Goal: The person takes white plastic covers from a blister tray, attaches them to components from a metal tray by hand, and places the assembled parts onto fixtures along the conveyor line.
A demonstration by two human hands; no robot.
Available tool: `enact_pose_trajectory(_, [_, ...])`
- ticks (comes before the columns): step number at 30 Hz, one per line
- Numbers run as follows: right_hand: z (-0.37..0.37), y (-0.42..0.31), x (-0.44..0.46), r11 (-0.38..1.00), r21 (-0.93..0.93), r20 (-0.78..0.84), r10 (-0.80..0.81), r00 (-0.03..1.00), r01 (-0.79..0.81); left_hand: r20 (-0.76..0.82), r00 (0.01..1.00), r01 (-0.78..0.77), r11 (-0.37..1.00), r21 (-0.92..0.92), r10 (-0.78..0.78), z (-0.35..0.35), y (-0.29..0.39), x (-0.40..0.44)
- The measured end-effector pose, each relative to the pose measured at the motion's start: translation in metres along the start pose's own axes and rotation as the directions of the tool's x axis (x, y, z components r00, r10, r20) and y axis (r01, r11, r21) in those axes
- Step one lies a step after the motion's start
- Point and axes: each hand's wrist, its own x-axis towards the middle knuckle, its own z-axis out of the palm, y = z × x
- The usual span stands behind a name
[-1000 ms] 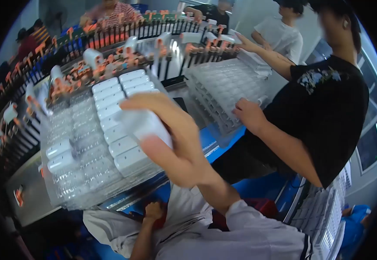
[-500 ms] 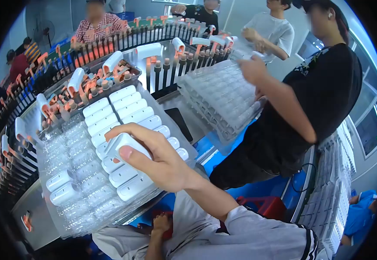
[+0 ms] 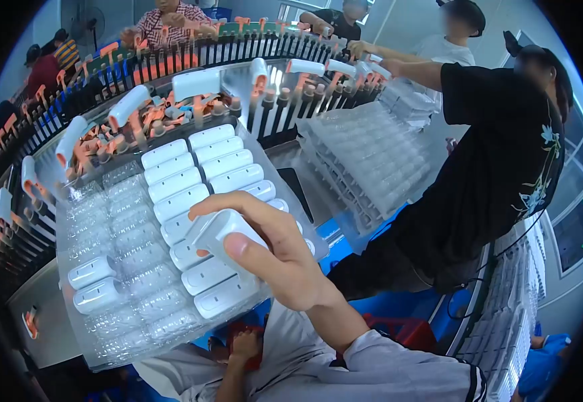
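My right hand (image 3: 285, 251) is closed around a white plastic casing (image 3: 228, 224), with the thumb on its near face and the fingers over its far side. It is held above a clear blister tray (image 3: 131, 328), hiding part of the rows beneath. Two columns of similar white casings (image 3: 171, 175) lie in the tray's right part, and two more casings (image 3: 95, 295) sit at its left. Low in the view, my left hand (image 3: 244, 345) rests by my lap, apart from the tray; its fingers are too small and dark to read.
A curved rack of black posts (image 3: 275, 114) carries orange holders and white casings behind the tray. To the right are a dark phone (image 3: 296, 194) and stacked clear trays (image 3: 372, 154). A co-worker in black (image 3: 479, 154) stands close; more trays (image 3: 506, 301) stand beyond.
The view has shifted slightly. My right hand still grips the casing over the tray. The co-worker in black has moved an arm from above the stacked trays to the rack.
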Motion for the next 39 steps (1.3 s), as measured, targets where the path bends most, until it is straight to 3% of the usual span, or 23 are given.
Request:
enact_pose_trajectory(10, [0.000, 0.001, 0.000, 1.000, 0.009, 0.010, 0.006, 1.000, -0.006, -0.005, 1.000, -0.026, 1.000, -0.006, 0.025, 0.005, -0.004, 0.004])
enact_pose_trajectory(12, [-0.001, -0.003, 0.001, 0.999, -0.033, 0.013, 0.038, 0.999, -0.037, -0.024, 0.999, -0.049, 0.994, -0.100, 0.047, 0.004, -0.005, 0.006])
enact_pose_trajectory(28, [-0.005, 0.003, 0.000, 0.999, 0.041, 0.040, 0.003, 0.999, -0.005, 0.149, 0.988, 0.045, 0.999, -0.023, -0.041, -0.005, -0.001, 0.003])
enact_pose_trajectory(39, [-0.010, -0.004, 0.007, 0.999, 0.020, 0.026, 0.024, 0.999, -0.025, 0.126, 0.992, 0.021, 0.998, -0.052, -0.014, 0.014, 0.012, -0.011])
